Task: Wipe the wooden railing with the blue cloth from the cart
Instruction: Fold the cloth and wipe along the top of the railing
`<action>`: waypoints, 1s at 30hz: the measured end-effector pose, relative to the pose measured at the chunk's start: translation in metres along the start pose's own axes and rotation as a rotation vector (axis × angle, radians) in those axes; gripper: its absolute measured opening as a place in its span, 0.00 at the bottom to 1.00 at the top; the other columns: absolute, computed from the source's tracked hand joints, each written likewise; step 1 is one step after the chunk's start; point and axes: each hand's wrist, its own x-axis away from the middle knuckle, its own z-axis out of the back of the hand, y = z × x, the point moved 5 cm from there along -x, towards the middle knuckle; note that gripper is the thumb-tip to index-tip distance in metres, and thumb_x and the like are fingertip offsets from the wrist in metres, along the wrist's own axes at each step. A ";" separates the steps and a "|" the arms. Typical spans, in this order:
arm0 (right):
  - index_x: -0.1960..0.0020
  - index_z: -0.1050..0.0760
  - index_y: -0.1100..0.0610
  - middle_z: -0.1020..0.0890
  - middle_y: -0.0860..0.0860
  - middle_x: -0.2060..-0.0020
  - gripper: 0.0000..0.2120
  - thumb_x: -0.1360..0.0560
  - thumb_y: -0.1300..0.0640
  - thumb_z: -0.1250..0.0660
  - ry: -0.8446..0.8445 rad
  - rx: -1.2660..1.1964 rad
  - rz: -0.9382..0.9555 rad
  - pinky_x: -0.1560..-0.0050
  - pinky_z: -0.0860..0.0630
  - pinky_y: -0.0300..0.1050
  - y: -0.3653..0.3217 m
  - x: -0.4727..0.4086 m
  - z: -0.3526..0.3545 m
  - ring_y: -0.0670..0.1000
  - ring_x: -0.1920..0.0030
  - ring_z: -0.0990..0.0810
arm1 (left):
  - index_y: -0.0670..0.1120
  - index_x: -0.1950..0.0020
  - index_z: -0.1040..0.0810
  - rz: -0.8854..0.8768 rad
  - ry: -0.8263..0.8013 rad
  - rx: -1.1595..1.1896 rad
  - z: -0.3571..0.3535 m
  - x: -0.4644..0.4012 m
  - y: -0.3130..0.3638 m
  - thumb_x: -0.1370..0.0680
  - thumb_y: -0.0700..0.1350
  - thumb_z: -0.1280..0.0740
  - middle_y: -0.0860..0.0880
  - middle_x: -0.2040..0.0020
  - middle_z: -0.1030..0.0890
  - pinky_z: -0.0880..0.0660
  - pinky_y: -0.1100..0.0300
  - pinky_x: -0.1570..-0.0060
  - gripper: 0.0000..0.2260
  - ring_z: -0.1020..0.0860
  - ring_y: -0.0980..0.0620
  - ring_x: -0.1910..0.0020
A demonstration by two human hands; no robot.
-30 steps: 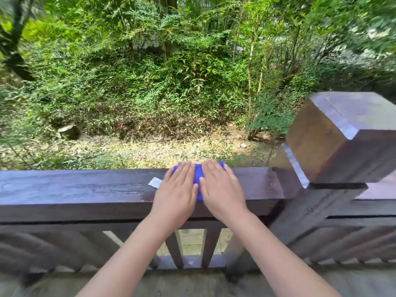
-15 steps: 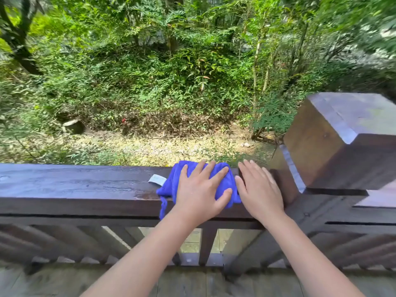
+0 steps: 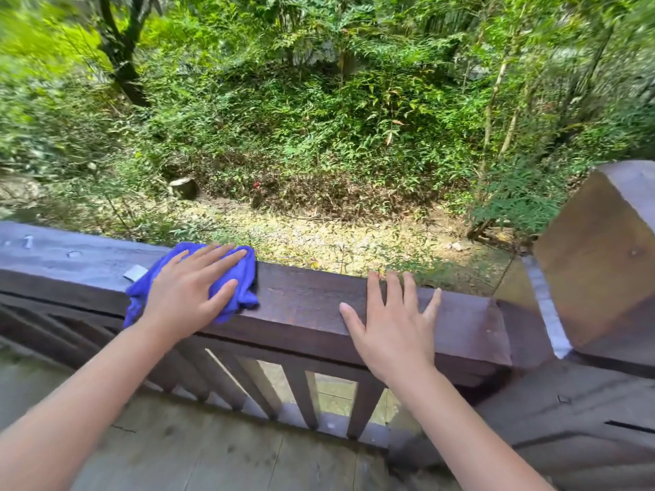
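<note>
The dark brown wooden railing (image 3: pixel 304 295) runs across the view from left to right. A crumpled blue cloth (image 3: pixel 244 274) with a small white tag lies on its top surface, left of centre. My left hand (image 3: pixel 188 292) presses flat on the cloth with the fingers spread. My right hand (image 3: pixel 393 320) rests flat and bare on the rail top, a good hand's width to the right of the cloth, holding nothing. The rail looks lighter and greyer to the left of the cloth.
A thick square wooden post (image 3: pixel 599 264) ends the railing at the right. Vertical balusters (image 3: pixel 301 391) stand under the rail. A wooden deck floor (image 3: pixel 184 451) lies below. Beyond the railing are leaf-strewn ground and dense green bushes.
My left hand has slid the cloth leftward along the rail. My right hand came off the cloth and now rests apart on the bare rail to the right.
</note>
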 end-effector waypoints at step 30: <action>0.26 0.53 0.52 0.45 0.53 0.25 0.31 0.25 0.38 0.60 -0.014 0.024 0.008 0.29 0.57 0.68 -0.283 -0.048 -0.046 0.57 0.25 0.52 | 0.55 0.33 0.30 0.033 0.053 0.019 0.047 0.008 -0.276 0.27 0.57 0.51 0.51 0.31 0.27 0.40 0.46 0.31 0.25 0.33 0.51 0.30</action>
